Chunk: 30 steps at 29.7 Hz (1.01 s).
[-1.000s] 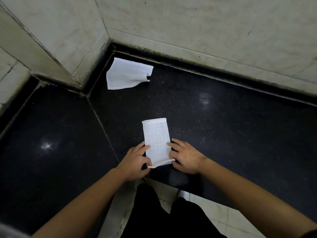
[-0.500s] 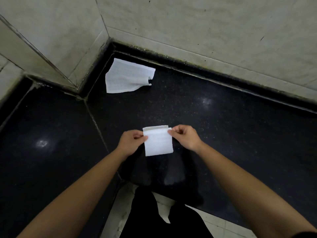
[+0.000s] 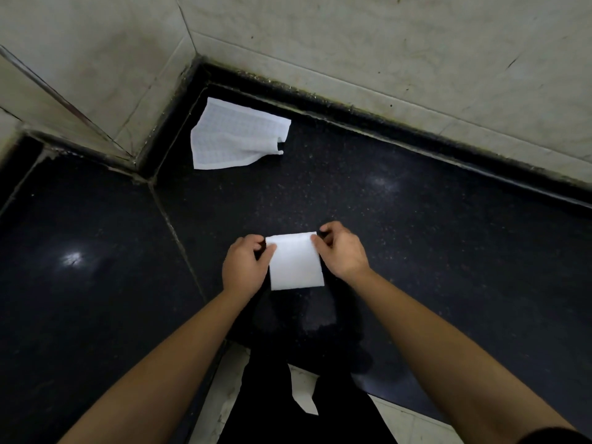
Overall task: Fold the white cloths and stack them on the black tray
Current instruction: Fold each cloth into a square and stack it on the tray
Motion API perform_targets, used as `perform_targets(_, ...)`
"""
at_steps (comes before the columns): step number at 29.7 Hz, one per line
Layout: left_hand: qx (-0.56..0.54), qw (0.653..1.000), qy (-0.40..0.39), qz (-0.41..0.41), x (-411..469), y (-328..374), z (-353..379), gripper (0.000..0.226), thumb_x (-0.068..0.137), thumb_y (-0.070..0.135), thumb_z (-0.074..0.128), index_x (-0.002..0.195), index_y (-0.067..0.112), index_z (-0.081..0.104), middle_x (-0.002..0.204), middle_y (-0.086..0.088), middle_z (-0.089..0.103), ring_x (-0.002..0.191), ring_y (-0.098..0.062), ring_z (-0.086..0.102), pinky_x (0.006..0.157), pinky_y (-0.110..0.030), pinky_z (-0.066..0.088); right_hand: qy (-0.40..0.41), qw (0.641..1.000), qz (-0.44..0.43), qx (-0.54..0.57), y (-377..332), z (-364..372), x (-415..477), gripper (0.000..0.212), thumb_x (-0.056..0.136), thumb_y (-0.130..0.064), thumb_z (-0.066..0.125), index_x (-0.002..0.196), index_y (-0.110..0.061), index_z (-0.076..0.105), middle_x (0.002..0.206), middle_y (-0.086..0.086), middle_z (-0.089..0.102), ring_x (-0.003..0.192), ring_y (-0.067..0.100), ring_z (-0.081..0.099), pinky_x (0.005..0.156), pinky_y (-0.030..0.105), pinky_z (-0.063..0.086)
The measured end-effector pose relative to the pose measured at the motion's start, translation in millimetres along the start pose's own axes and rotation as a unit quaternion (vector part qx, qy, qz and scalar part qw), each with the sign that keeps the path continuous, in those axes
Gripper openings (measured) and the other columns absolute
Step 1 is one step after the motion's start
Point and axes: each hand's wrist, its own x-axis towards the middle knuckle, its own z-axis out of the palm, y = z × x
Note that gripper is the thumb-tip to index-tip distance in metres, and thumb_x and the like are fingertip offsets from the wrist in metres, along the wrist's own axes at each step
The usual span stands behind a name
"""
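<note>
Left grip (image 3: 245,267) and right grip (image 3: 342,251) each pinch a far corner of the folded white cloth (image 3: 296,262). A second ago it lay as a long strip running away from me, my grips at its near end. Now that end is doubled up to the far edge, leaving a short rectangle, its long axis still away from me and slightly askew. It sits on the black worktop (image 3: 416,251) just before me. Well beyond, in the corner by the tiled wall (image 3: 384,43), lies a rumpled white cloth (image 3: 235,137), nothing between.

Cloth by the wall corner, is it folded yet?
Not folded. The cloth lies spread out flat, with only its right corner crumpled.
</note>
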Motion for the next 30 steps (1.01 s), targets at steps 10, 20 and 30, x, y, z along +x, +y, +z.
perform_targets(10, 0.389, 0.854, -0.141, 0.316, -9, -32, -5, 0.080, 0.099, 0.062, 0.020, 0.155, 0.006, 0.015, 0.164, -0.011, 0.004, 0.151, -0.024, 0.002, 0.118, -0.053, 0.021, -0.034, 0.870, -0.292, -0.397, 43, 20, -25, 0.077, 0.102, -0.061, 0.020, 0.159, -0.010, 0.008, 0.167, 0.010, 0.002, 0.153, 0.034, 0.003, 0.122, 0.055, 0.014)
perform_targets(20, 0.390, 0.845, -0.183, 0.317, -1, -35, -12, 0.084, 0.096, 0.068, 0.017, 0.156, 0.010, 0.011, 0.164, -0.010, 0.005, 0.151, -0.026, 0.001, 0.120, -0.051, 0.013, -0.072, 0.886, -0.250, -0.383, 44, 14, -25, 0.083, 0.098, -0.069, 0.017, 0.159, -0.016, 0.000, 0.167, 0.006, -0.005, 0.153, 0.033, 0.000, 0.123, 0.054, 0.005)
perform_targets(30, 0.424, 0.759, -0.169, 0.464, 50, 49, 3, 0.066, 0.094, 0.010, 0.050, 0.153, 0.028, 0.026, 0.162, -0.019, 0.004, 0.149, -0.037, -0.004, 0.118, -0.053, 0.016, 0.029, 0.991, -0.008, -0.131, 28, 16, -73, 0.042, 0.091, -0.059, 0.056, 0.113, -0.026, 0.070, 0.114, 0.000, 0.063, 0.109, 0.020, 0.059, 0.092, 0.033, 0.048)
